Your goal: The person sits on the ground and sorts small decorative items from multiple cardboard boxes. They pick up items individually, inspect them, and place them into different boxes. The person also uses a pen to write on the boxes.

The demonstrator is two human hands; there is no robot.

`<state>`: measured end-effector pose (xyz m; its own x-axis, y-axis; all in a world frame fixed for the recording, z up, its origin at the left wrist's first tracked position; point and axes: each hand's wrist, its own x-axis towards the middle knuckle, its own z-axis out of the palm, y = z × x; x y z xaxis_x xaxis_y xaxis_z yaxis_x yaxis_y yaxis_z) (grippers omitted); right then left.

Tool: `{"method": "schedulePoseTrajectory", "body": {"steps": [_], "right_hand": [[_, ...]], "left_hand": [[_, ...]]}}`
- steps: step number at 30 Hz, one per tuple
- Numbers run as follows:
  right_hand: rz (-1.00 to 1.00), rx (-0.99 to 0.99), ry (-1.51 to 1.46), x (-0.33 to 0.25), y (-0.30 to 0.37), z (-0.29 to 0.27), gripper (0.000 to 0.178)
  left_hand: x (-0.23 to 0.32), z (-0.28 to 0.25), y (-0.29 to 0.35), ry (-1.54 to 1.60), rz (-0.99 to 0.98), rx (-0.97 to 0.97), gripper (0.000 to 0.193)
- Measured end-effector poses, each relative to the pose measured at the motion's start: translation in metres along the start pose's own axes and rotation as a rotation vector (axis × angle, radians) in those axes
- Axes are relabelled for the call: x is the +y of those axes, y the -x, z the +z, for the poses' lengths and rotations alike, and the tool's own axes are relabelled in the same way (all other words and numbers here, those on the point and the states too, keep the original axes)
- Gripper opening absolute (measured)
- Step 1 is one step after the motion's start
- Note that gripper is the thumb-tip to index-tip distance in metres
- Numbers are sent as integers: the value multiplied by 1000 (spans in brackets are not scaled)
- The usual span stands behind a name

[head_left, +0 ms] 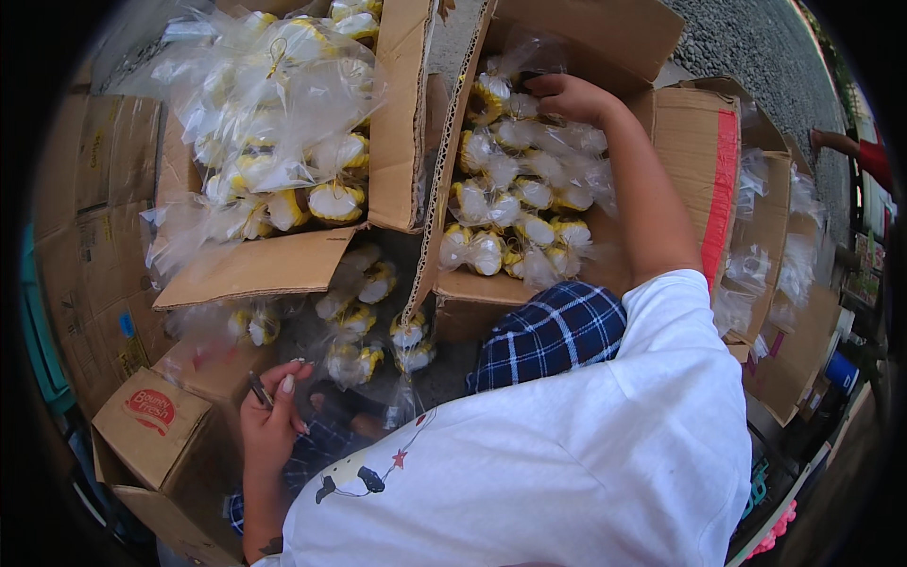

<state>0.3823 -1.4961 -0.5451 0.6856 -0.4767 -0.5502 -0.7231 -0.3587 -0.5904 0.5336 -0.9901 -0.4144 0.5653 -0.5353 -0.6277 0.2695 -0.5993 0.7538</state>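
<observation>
The wrapped bundles (529,194), white with yellow edging and sheathed in clear plastic, lie packed close in an open cardboard box (586,33), and from my end of the feed I see the right hand (572,97) over their far edge. Its fingers are bent and point to the left, their tips at a dark spot beside a yellow-edged bundle; I cannot tell whether they grip anything. Most of the bundles lie on the near side of that hand, and to the right of and well beyond the left hand (272,416). My 2 hands are well apart. The left is low, near my body, its fingers curled, with a slim dark tool (258,389) held among them; what is at its fingertips is too small for me to make out. Just past it, more wrapped pieces (354,359) hang or lie in the gap between the 2 open boxes. The left-hand box (397,123) is heaped with similar pieces under a big clear bag (274,71). A plaid-covered knee (557,331) sits against the near side of the first box. Farther out, I have a small carton (156,416) at lower left, a carton with a red stripe (723,189) at right, gravel (756,47) beyond, and 1 other person's hand (831,142) at the far right.
</observation>
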Motion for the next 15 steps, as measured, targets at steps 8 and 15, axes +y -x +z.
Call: {"method": "schedulePoseTrajectory", "body": {"steps": [8,15], "right_hand": [[239,48,537,-31,-31,46,86],[234,87,595,-27,-21,45,88]], "left_hand": [[8,8,-4,0,12,-27,24],[10,-3,4,-28,112,12,25]]}}
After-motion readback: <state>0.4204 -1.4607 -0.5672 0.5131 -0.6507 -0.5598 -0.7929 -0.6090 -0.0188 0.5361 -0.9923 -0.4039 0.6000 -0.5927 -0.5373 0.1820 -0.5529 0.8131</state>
